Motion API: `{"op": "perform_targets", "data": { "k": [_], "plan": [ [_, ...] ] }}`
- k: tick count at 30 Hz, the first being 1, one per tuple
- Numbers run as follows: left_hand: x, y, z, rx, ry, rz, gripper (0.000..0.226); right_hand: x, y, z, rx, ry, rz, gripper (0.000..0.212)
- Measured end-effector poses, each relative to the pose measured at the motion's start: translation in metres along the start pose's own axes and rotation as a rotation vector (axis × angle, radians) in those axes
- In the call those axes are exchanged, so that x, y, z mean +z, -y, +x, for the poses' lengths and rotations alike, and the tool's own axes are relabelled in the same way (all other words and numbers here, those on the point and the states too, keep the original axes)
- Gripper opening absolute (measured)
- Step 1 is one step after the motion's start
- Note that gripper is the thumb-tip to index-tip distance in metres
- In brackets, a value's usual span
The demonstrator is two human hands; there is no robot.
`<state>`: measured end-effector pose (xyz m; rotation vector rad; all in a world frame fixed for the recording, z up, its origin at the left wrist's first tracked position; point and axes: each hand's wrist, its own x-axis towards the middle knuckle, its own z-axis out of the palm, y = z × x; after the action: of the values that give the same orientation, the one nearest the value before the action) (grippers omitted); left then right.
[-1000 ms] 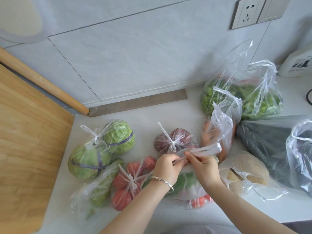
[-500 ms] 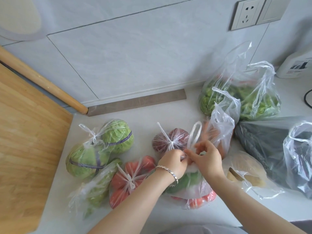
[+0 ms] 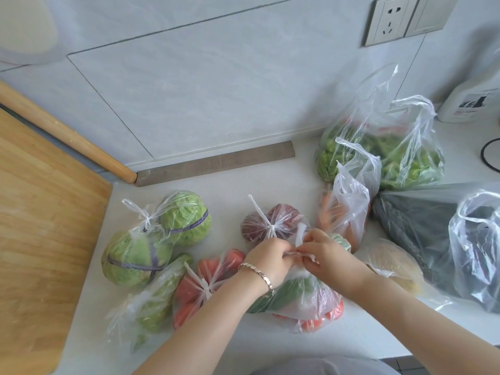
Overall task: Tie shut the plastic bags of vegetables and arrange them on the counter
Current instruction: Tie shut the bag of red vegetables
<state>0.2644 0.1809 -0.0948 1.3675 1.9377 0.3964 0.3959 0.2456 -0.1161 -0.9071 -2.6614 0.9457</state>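
A clear bag of green and red peppers lies on the white counter at front centre. My left hand and my right hand pinch its twisted handles together above it. Knotted bags lie to the left: cabbages, tomatoes, a green vegetable, and purple onions just behind my hands. To the right, a carrot bag, a leafy-greens bag, a pale bag and a dark-greens bag sit with loose handles.
A wooden cutting board covers the left end of the counter, with a rolling pin behind it against the tiled wall. A white bottle and a black cable are at far right. A wall socket is above.
The handle that I held stretched out to the right, then looped upward, is now pulled down tight between both hands, which have closed together over the pepper bag.
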Motion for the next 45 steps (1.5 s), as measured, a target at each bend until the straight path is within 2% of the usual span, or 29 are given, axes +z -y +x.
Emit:
{"op": "perform_targets", "data": {
  "k": [3,7,11,15,19,22,24,28,30,32,33,38,40,45],
  "plan": [
    [0.001,0.0,-0.002,0.03,-0.097,0.037,0.021,0.001,0.0,0.0,-0.029,-0.072,-0.021,0.01],
    [0.008,0.004,-0.006,0.073,-0.258,-0.07,0.021,0.001,0.007,-0.001,0.086,-0.222,0.237,0.015],
    [0.016,0.013,-0.009,0.138,-0.295,-0.031,0.022,0.004,0.008,-0.002,0.324,-0.115,0.537,0.015],
    [0.019,0.017,-0.009,0.234,-0.331,0.014,0.024,-0.004,0.004,-0.002,0.493,-0.04,0.991,0.022],
    [0.019,0.015,-0.007,0.265,-0.375,-0.05,0.028,-0.01,-0.001,0.0,0.516,0.119,1.47,0.022],
    [0.022,0.018,-0.003,0.239,-0.372,-0.139,0.032,-0.011,-0.004,-0.002,0.47,0.19,1.606,0.018],
    [0.022,0.018,-0.001,0.124,-0.308,-0.244,0.023,-0.008,-0.007,-0.004,0.4,0.166,1.502,0.029],
    [0.024,0.019,0.001,-0.151,-0.085,-0.492,0.018,0.001,-0.005,-0.009,0.248,-0.036,0.86,0.03],
    [0.024,0.017,-0.001,-0.21,-0.004,-0.606,0.013,0.006,-0.007,-0.009,0.113,-0.151,0.507,0.023],
    [0.022,0.016,-0.003,-0.245,0.01,-0.71,0.011,0.011,-0.014,-0.009,-0.074,-0.208,0.254,0.011],
    [0.021,0.016,-0.003,-0.248,-0.003,-0.723,0.011,0.012,-0.018,-0.01,-0.135,-0.208,0.164,0.017],
    [0.011,0.026,-0.005,-0.153,-0.14,-0.354,0.019,0.017,-0.03,-0.019,-0.331,-0.204,-0.153,0.037],
    [0.009,0.032,-0.008,-0.144,-0.172,-0.28,0.02,0.017,-0.031,-0.026,-0.311,-0.213,-0.19,0.043],
    [0.016,0.037,-0.011,-0.19,-0.258,-0.177,0.021,0.022,-0.027,-0.035,-0.2,-0.199,-0.164,0.039]
  ]
}}
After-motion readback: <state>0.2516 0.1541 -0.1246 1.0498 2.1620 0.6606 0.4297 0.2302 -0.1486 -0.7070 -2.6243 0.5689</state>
